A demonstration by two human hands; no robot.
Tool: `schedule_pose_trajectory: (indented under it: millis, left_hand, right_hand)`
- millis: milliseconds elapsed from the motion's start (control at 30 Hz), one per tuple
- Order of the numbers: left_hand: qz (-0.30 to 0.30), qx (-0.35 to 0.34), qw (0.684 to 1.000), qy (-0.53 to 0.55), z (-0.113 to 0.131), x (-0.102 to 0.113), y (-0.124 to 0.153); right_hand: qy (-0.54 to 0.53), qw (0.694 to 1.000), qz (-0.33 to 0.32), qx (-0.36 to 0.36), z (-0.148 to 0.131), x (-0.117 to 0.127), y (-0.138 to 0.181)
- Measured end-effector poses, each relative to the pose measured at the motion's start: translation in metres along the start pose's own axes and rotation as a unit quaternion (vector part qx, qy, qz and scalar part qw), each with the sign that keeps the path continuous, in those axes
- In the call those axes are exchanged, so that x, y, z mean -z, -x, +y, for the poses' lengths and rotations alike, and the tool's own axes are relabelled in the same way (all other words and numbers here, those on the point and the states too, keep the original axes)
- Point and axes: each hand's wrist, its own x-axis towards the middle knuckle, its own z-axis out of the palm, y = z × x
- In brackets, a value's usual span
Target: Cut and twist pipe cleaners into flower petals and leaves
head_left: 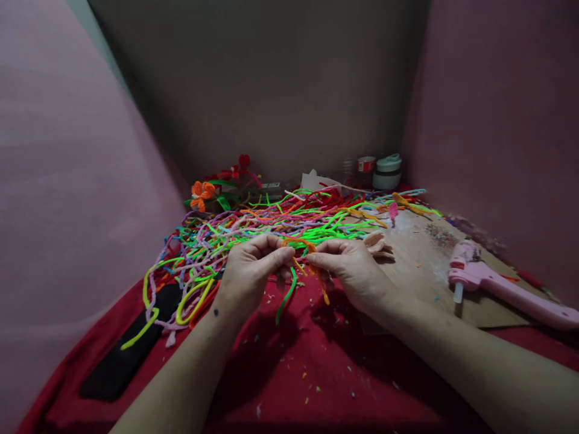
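Observation:
Between my two hands is an orange pipe cleaner (312,248), bent and partly hidden by the fingers. My left hand (260,262) pinches one part of it between thumb and forefinger. On the other side my right hand (346,265) pinches it too, and a loose orange end hangs below the fingers. A green pipe cleaner (287,295) dangles or lies just below my left fingertips; which one I cannot tell. Right behind the hands spreads a large tangled heap of pipe cleaners (271,226) in green, pink, red, lilac and yellow.
A pink hot glue gun (493,283) rests on a brown board (407,289) at the right. At the left lies a flat black object (131,349). Pipe-cleaner flowers (202,194) and a lidded cup (388,172) stand at the back. Small scraps dot the red cloth (325,386).

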Motion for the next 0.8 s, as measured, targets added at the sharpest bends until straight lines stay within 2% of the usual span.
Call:
schedule_pose_trajectory:
  millis: [233, 467, 600, 700, 800]
  left_hand:
    - [0.008, -0.02, 1.0, -0.016, 0.0, -0.006, 0.003]
    - [0.016, -0.058, 0.992, -0.11, -0.002, -0.006, 0.006]
    - [-0.001, -0.086, 0.982, -0.168, -0.006, -0.007, 0.007]
    - [-0.036, -0.099, 0.971, -0.216, -0.009, -0.01, 0.008]
    - [-0.074, -0.065, 0.972, -0.216, -0.01, -0.012, 0.006]
  right_hand:
    - [0.035, 0.999, -0.018, -0.007, 0.0, 0.0, 0.001]
    - [0.066, 0.997, -0.017, -0.023, -0.003, 0.0, 0.002]
    - [0.055, 0.998, -0.006, -0.039, -0.005, -0.001, 0.002]
    - [0.027, 0.999, -0.004, -0.042, -0.004, -0.001, 0.001]
    - [0.008, 0.998, -0.001, -0.055, -0.002, -0.001, 0.0]
